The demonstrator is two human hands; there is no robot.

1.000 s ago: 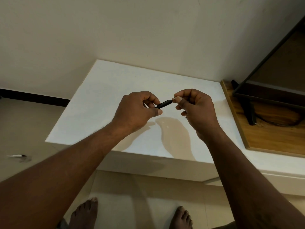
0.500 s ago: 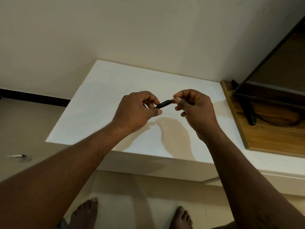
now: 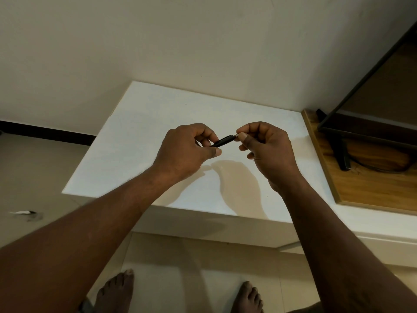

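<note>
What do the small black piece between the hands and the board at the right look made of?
Black piece: likely plastic, smooth with a faint sheen, pinched by left hand and right hand. Board: wood or wood-look laminate, showing brown grain.

We enter the following.

1. Left hand [image 3: 185, 152]: bare; short, rounded thumbnail; creased knuckles.
2. Right hand [image 3: 268, 152]: bare; short, squarish thumbnail. We note a thin line across one lower finger that may be a ring, too small to confirm.
3. Left forearm [image 3: 90, 222], running back from the left hand: bare to the frame edge, with fine hair.
4. Right forearm [image 3: 327, 233], running back from the right hand: bare to the frame edge, with fine hair.
5. Left foot [image 3: 115, 292], far below the left hand: bare, toes showing.
6. Right foot [image 3: 248, 299], far below the right hand: bare, toes showing.
7. Grey scrap [image 3: 84, 306] beside the left foot: we cannot tell if it is clothing.
</note>
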